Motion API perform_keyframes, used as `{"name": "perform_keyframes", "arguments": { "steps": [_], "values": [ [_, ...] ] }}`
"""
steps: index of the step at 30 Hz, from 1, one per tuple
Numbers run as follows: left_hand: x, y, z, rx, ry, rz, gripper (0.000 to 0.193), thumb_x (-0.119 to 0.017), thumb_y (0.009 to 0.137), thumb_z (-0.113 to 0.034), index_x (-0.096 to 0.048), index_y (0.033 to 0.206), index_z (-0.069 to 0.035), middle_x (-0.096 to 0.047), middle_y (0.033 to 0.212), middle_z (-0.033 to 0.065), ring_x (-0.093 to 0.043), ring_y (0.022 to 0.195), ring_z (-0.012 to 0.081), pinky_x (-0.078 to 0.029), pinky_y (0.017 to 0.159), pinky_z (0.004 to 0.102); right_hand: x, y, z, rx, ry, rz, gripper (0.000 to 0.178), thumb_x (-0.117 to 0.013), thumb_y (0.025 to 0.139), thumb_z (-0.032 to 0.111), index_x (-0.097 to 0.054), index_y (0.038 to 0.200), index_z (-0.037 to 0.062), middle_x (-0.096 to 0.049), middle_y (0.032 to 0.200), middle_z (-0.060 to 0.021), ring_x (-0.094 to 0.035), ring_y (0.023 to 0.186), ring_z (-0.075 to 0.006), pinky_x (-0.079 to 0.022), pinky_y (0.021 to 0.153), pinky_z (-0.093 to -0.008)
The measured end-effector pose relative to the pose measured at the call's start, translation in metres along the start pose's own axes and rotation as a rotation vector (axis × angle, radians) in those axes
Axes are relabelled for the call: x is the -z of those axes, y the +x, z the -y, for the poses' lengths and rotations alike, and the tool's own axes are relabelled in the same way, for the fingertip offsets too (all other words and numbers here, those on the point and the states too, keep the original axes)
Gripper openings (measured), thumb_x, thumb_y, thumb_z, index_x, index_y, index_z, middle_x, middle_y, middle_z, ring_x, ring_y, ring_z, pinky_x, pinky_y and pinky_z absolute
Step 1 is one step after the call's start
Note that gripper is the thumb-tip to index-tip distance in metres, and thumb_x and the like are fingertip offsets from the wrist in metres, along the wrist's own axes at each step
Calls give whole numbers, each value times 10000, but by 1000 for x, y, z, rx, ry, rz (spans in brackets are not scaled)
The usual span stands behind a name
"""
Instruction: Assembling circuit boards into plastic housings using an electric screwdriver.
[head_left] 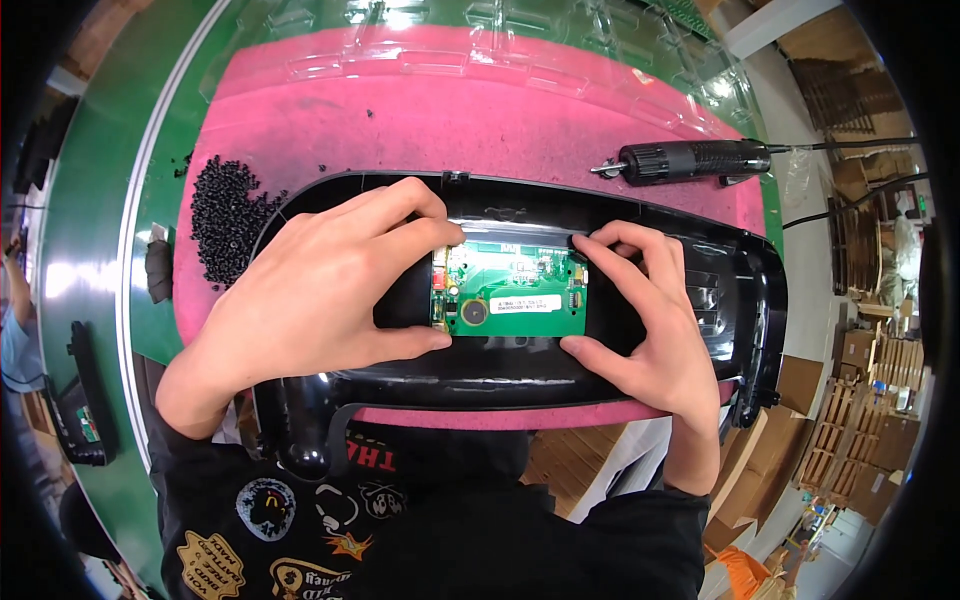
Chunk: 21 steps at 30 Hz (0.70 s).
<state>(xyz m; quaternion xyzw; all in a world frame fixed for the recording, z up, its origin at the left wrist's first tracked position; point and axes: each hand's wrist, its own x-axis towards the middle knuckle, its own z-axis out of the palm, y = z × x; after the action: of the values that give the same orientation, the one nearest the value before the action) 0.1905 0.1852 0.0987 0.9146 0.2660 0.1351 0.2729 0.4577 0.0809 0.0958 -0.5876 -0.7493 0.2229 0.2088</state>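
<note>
A green circuit board (535, 275) with a white label and a round dark part sits at the middle of a long, glossy black plastic housing (470, 390). My left hand (320, 280) grips the board's left edge, index finger at the upper corner and thumb at the lower one. On the opposite side, my right hand (650, 310) holds the right edge the same way, fingers above and thumb below. Whether the board rests fully against the housing, I cannot tell. The housing lies across a pink mat (400, 120).
A heap of small black screws (228, 215) lies left of the housing. Behind its right half rests a black corded electric screwdriver (690, 162). Clear plastic trays (480, 50) line the far edge. Farther left, another black housing (82, 420) with a board lies on the green surface.
</note>
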Motion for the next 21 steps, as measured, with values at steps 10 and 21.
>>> {"name": "perform_keyframes", "arguments": {
  "steps": [10,21],
  "values": [
    [1,1,0,2,-13,26,593,-833,606,-189,-615,1141,-54,-571,1080,81,-625,948,270,-535,753,347,-1,-1,-3,26,-22,-10,724,-794,601,149,-575,1276,9,-485,1242,-122,-441,1030,-279,-396,954,-383],
    [3,1,-3,5,34,50,613,-835,589,-185,-608,1142,-49,-563,1104,93,-619,956,294,-529,759,356,2,-1,-2,59,-20,9,707,-806,656,128,-538,1302,21,-482,1261,-138,-448,1105,-332,-406,975,-418]
  ]
}}
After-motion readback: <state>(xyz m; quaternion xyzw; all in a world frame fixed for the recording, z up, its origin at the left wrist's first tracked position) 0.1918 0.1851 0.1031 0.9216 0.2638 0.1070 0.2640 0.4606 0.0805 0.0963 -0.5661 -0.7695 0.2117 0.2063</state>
